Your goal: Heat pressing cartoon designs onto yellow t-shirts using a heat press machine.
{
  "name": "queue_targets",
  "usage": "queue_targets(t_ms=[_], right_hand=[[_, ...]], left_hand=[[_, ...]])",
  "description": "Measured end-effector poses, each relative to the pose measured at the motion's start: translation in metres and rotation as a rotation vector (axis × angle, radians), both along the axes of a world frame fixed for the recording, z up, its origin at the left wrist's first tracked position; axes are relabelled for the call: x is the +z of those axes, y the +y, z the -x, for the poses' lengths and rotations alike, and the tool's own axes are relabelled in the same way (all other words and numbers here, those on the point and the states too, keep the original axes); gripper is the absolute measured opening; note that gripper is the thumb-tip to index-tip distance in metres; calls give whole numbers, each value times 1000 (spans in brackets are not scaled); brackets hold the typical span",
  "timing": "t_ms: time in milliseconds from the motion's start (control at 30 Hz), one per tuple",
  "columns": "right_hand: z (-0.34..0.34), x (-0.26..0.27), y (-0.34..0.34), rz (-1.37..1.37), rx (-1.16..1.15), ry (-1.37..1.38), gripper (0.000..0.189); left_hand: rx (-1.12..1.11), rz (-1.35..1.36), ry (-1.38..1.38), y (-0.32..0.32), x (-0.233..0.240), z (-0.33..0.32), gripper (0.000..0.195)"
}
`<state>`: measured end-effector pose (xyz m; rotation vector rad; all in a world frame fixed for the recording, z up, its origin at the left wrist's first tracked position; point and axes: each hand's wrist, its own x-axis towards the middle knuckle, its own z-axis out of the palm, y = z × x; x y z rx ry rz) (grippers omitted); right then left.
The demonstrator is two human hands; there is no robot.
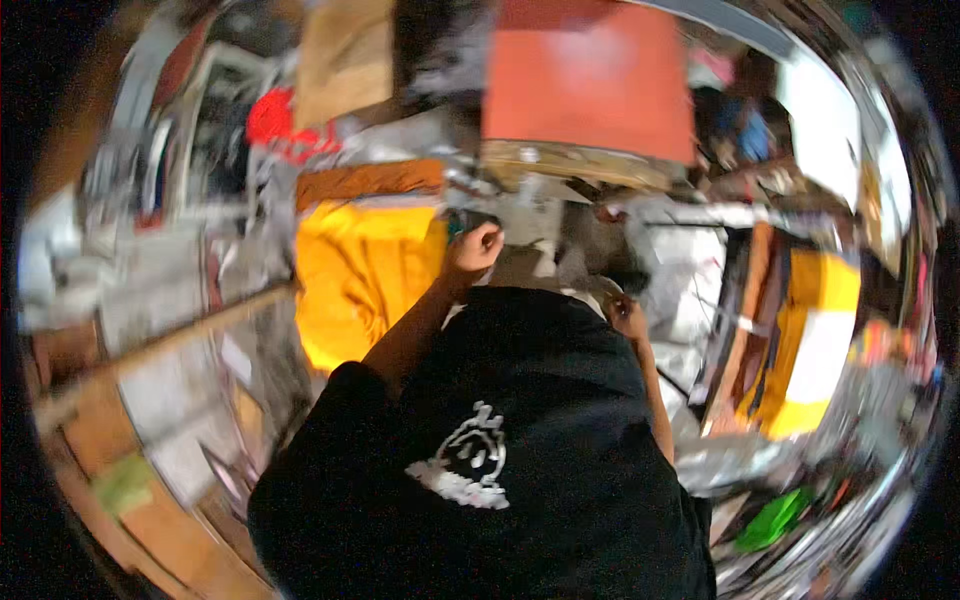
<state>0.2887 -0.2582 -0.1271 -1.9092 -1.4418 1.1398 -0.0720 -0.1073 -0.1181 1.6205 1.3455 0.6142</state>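
My left hand is curled beside the right edge of a yellow cloth or bag; something small and dark shows behind its fingers, too blurred to name. On the other side of my black shirt, my right hand has bent fingers near a pale curved edge. Whether it grips that edge cannot be told from the blur. Between and beyond my hands lies a cluttered grey surface. A brown strip of material lies along the far end of the yellow cloth.
An orange-red panel on a wooden edge stands ahead. Yellow and white material lies at the right beside dark and brown pieces. A red item and a cardboard piece are at the upper left. A wooden strip crosses the left.
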Motion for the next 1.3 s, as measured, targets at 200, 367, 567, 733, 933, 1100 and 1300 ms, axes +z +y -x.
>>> queue_targets(t_ms=[200,367,567,733,933,1100,1300], right_hand=[[-16,-47,2,182,218,93,31],[-56,-19,-8,399,-92,-73,22],[-71,-3,-16,558,-179,33,20],[-66,-27,2,379,119,128,21],[-51,-19,62,521,-1,214,24],[-48,2,89,511,114,114,24],[-92,-35,60,625,-19,193,26]], left_hand=[[525,-382,390,-3,34,92,21],[610,-312,472,-12,20,113,27],[762,-368,896,-47,15,123,32],[980,-228,581,-54,29,126,52],[1207,-75,906,-87,47,157,62],[1227,-84,760,-136,23,201,65],[1132,-53,676,-130,27,231,34]])
